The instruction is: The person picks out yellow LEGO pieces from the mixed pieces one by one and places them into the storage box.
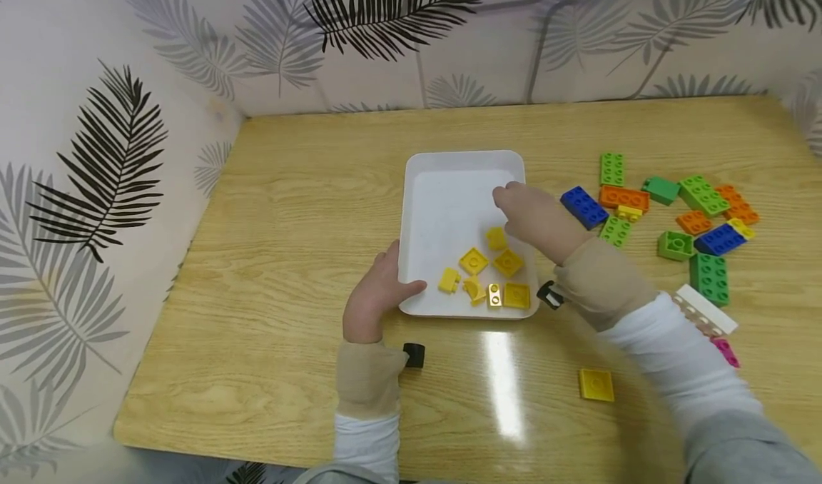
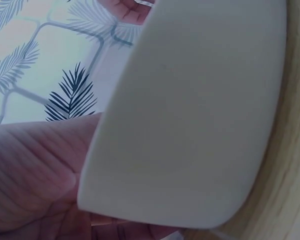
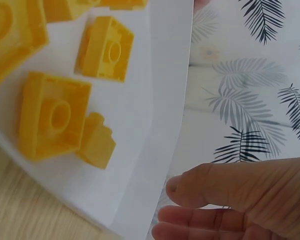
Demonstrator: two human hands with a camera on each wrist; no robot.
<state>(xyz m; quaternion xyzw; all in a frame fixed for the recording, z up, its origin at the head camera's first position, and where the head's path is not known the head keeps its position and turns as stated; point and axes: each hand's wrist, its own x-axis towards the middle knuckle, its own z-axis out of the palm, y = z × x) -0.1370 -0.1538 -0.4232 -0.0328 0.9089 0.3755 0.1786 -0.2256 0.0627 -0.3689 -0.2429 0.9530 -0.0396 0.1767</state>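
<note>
A white tray (image 1: 449, 191) lies on the wooden table, with several yellow toy bricks (image 1: 474, 261) in its near half. My left hand (image 1: 379, 288) grips the tray's left side; its thumb is over the rim and the other fingers are on the outside, partly hidden. My right hand (image 1: 539, 220) hovers over the tray's right rim, fingertips above the inside, close to a yellow brick (image 1: 496, 238). In the right wrist view its thumb and fingers (image 3: 190, 190) show near the rim with nothing between them. Outside the tray, a flat yellow brick (image 1: 596, 385) sits near the front.
On the right lies a loose spread of bricks: blue (image 1: 584, 207), orange (image 1: 624, 198), light green (image 1: 703, 195) and dark green (image 1: 709, 278). A long white brick (image 1: 705, 310) and a pink piece (image 1: 727, 352) lie beside my right forearm. A patterned wall (image 1: 462, 63) borders the table's back.
</note>
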